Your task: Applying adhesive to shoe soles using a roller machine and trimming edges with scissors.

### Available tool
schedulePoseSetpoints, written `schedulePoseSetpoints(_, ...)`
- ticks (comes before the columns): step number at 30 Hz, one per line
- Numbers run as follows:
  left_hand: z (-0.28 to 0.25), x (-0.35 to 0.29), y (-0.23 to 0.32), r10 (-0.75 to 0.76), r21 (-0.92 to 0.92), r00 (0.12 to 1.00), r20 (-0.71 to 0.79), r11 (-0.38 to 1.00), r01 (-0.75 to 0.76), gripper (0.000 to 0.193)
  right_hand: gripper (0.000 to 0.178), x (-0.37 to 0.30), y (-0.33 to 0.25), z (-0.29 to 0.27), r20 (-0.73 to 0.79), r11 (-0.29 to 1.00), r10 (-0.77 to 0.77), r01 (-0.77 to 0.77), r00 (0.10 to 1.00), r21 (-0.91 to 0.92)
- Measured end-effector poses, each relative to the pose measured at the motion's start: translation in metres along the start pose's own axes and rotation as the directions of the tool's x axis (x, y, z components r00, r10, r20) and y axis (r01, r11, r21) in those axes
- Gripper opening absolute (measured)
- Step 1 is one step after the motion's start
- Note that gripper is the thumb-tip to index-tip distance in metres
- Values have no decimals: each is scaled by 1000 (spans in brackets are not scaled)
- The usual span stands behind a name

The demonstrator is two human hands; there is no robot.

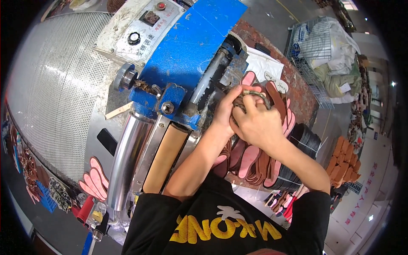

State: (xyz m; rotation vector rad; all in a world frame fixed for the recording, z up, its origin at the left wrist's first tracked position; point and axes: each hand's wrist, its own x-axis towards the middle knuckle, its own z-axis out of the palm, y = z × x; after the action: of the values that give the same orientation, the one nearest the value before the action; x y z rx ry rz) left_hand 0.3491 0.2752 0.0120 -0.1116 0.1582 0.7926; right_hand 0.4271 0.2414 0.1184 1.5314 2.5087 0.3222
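Observation:
Both my hands are close together over a pile of pink and brown insole-shaped pieces. My left hand curls round one side of a small greenish-brown bundle. On its other side, my right hand grips it with bent fingers. Most of the bundle is hidden by the fingers, so its exact kind does not show. Brown strips and more pink pieces lie just beyond and to the right of my hands.
Left of my arms stands a blue machine with a shiny metal roller and a tan roller. A phone and pink insole pieces lie on its metal table. A black bundle sits at right; a wire cart stands beyond.

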Motion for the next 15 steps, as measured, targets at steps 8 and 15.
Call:
schedulePoseSetpoints(8, -6, -41, 3, 167, -13, 978, -124, 985, -169, 36, 22, -1, -21, 3, 4, 977, -103, 101, 995, 187)
schedulePoseSetpoints(15, 37, -49, -31, 33, 29, 998, 49, 999, -34, 34, 24, -36, -30, -60, 74, 987, 138, -143, 988, 74)
